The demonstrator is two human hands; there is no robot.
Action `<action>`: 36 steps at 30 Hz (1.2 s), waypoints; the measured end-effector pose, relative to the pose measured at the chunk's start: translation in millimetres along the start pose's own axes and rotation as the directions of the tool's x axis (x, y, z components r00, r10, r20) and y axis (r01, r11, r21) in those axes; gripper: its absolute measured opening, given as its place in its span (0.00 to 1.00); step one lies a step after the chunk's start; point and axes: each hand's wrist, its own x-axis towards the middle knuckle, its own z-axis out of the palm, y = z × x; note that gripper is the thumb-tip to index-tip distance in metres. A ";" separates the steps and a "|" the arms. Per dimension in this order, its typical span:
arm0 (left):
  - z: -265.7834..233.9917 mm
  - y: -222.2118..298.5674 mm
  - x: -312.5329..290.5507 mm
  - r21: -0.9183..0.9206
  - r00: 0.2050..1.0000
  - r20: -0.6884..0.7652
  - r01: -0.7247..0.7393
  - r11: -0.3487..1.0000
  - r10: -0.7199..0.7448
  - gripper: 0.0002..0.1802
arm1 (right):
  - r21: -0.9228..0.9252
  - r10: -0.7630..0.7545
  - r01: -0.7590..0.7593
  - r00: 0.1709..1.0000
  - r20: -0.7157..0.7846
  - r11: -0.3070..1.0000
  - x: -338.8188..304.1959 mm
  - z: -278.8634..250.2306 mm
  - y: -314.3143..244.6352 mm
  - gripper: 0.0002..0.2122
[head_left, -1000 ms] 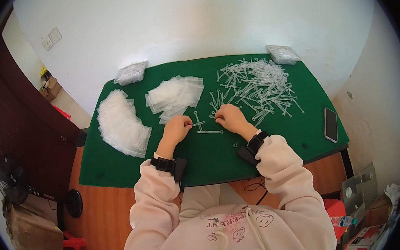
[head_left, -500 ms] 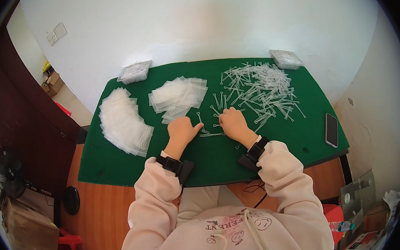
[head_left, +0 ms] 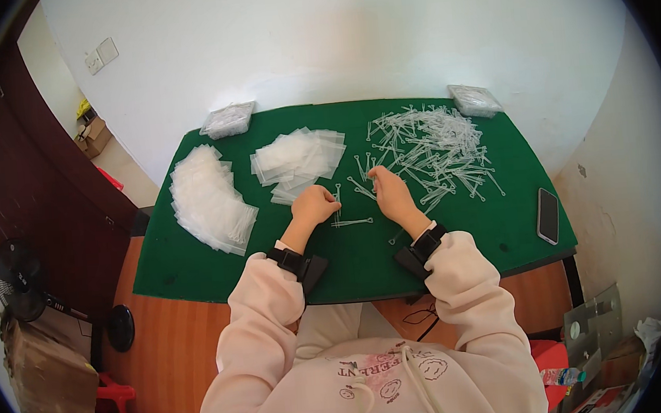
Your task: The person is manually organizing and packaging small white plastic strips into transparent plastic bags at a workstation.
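Observation:
My left hand (head_left: 314, 205) is closed, pinching a clear plastic stick with a ring at its end (head_left: 337, 187) between thumb and fingers. My right hand (head_left: 392, 191) has its fingers drawn together at the near left edge of the loose sticks; what they hold, if anything, is too small to make out. Between the hands and a little nearer, a few more clear ring-ended sticks (head_left: 353, 222) lie side by side. A large heap of the same sticks (head_left: 442, 139) spreads over the right of the green table, with a few strays around my right fingertips.
Clear zip bags (head_left: 299, 156) lie piled behind my left hand. A fanned row of bags (head_left: 205, 197), some with sticks inside, curves along the left. Clear boxes (head_left: 229, 120) (head_left: 474, 100) stand at both back corners. A phone (head_left: 548, 215) lies near the right edge.
My left hand has moved slightly right and up, with the ring-ended stick now at its fingertips. My right hand has moved a little right and away from me, towards the heap.

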 end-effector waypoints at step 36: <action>10.5 17.9 -2.0 0.057 0.980 0.018 -0.198 0.979 0.197 0.12 | 0.749 0.172 -0.187 0.980 0.099 0.635 8.1 9.3 9.6 0.03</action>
